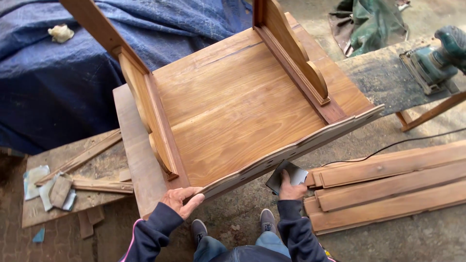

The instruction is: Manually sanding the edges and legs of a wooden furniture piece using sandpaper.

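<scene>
Sandpaper (pixel 285 175), a dark folded sheet, sits in our right hand (pixel 291 190), whose fingers are closed on it and press it against the scalloped front rail (pixel 291 145) of the upturned wooden table (pixel 233 106). We hold it just below the rail's lower edge, near the middle of its length. Our left hand (pixel 180 199) is further along the same rail, at its near left corner, with the fingers curled around the edge and the thumb on top, gripping the wood. Between our two hands we see our grey shoes (pixel 233 224) on the concrete floor (pixel 388 242).

We see the piece lying legs up on a low plank (pixel 138 160). Left of it, a worn board (pixel 73 194) carries used scraps of abrasive paper (pixel 53 189) and thin slats. A blue tarpaulin (pixel 58 82) covers something behind. At our right, reddish planks (pixel 388 184) lie stacked on the floor, and a green electric sander (pixel 437 58) rests on a dark bench (pixel 383 80), with its cable trailing across the floor.
</scene>
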